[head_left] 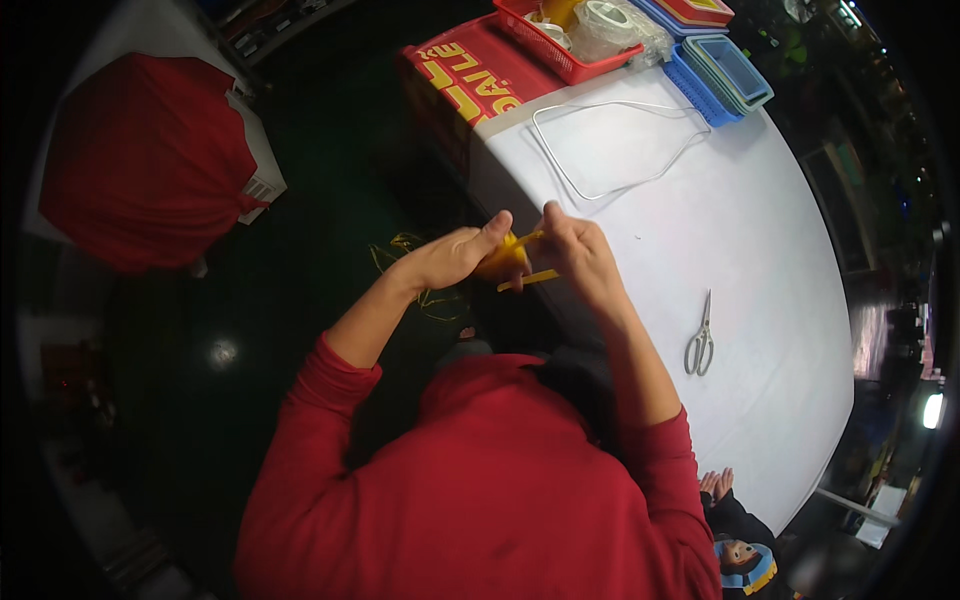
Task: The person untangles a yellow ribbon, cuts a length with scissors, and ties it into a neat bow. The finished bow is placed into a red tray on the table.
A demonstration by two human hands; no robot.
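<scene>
My left hand (450,258) is closed around a yellow roll or bundle (503,262), thumb along its top. Beside it, my right hand (585,255) pinches a narrow yellow strip (540,276) that stretches across from the bundle. Whether the strip is ribbon or tape is too blurred to tell. Thin yellow strands (428,300) dangle in loops under my left wrist. Both hands are in the air by the table's left edge. A bent white wire loop (620,103) lies on the table beyond them. To the right rest grey-handled scissors (701,350), blades pointing away and closed.
The white-covered table (760,230) fills the right side. At its far end stand a red basket (575,66) of supplies and stacked blue-green baskets (725,75). A red cloth (140,165) drapes something at far left. Another person's hands (715,483) touch the near edge.
</scene>
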